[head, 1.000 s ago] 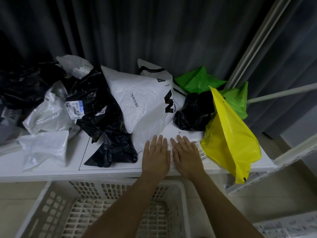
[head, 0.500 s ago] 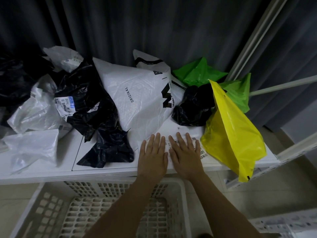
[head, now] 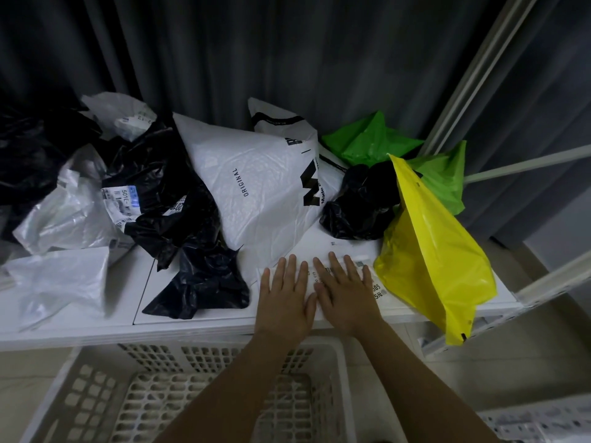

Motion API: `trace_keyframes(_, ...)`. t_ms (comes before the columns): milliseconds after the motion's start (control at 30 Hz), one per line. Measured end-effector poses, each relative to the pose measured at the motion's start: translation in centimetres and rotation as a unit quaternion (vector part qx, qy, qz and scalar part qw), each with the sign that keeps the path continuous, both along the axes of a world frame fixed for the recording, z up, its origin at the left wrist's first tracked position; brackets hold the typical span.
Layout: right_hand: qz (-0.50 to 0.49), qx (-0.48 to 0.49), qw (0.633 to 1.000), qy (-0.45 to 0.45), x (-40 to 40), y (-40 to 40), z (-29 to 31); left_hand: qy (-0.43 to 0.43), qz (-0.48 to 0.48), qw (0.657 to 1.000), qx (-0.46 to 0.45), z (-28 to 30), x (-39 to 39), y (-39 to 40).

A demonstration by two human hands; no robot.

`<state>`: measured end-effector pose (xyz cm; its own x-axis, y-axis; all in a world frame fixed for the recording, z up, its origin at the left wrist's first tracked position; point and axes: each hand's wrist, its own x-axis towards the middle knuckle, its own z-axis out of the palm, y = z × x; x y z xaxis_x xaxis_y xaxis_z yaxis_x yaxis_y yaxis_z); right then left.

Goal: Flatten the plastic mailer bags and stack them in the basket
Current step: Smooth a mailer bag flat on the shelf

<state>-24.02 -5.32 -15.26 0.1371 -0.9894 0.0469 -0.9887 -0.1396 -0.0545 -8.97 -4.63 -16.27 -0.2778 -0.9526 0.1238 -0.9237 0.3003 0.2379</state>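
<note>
- I am pressing both palms flat on a white mailer (head: 339,247) lying on the shelf (head: 80,324), right at its front edge.
- My left hand (head: 284,298) and my right hand (head: 347,295) are lying side by side, thumbs nearly touching, fingers straight and spread; neither is gripping anything, both are just bearing down on the plastic.
- The mailer is lying directly under my palms, with its printed label (head: 379,290) peeking out past my right hand. Its far end is running away from me, under the big white bag (head: 256,193) that is leaning over it.
- I am judging its long axis to be running front to back, though how far it goes under the pile is hidden.
- The basket (head: 343,378) is sitting straight below the shelf edge, under my forearms, and it looks to be holding no bags yet. So the coming move is likely a pull toward me and a drop down, not a carry to either side.
- Both hands are about equally near; the right one is nearer the label, just beside the yellow bag (head: 428,251) hanging off the shelf corner.
- The black bag (head: 201,282) is lying just left of my left hand, apart from the mailer's visible edge.
- I am guessing the leaning white bag may slide when this one comes out.
</note>
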Motion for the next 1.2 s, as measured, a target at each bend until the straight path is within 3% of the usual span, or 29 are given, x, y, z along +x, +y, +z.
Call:
trace_keyframes(167, -0.038, -0.036, 0.998, -0.017, -0.7, 0.5, 0.1, -0.009, -0.007, 1.0, 0.002, -0.3, 0.0, 0.0)
trace_keyframes(367, -0.069, 0.035, 0.996, -0.044, -0.4, 0.5, 0.1, -0.025, -0.032, 0.998, 0.052, 0.9, 0.3, -0.1)
trace_keyframes(533, -0.023, 0.032, 0.998, -0.05, -0.8, 0.2, 1.6, -0.121, -0.095, 0.987, 0.05, 2.6, 0.6, 1.3)
trace_keyframes(633, -0.013, 0.003, 0.991, -0.132, -0.6, 0.9, 2.9, -0.178, -0.089, 0.977, 0.075, 3.8, 0.7, 2.9)
trace_keyframes(833, -0.019, -0.082, 0.956, -0.281, -0.2, 4.4, 4.9, -0.14, -0.047, 0.987, 0.065, 6.6, 0.7, 5.3)
trace_keyframes(1200, 0.078, -0.073, 0.981, -0.162, 1.3, 10.1, 8.2, -0.126, -0.034, 0.991, -0.009, 12.7, 3.6, 11.2)
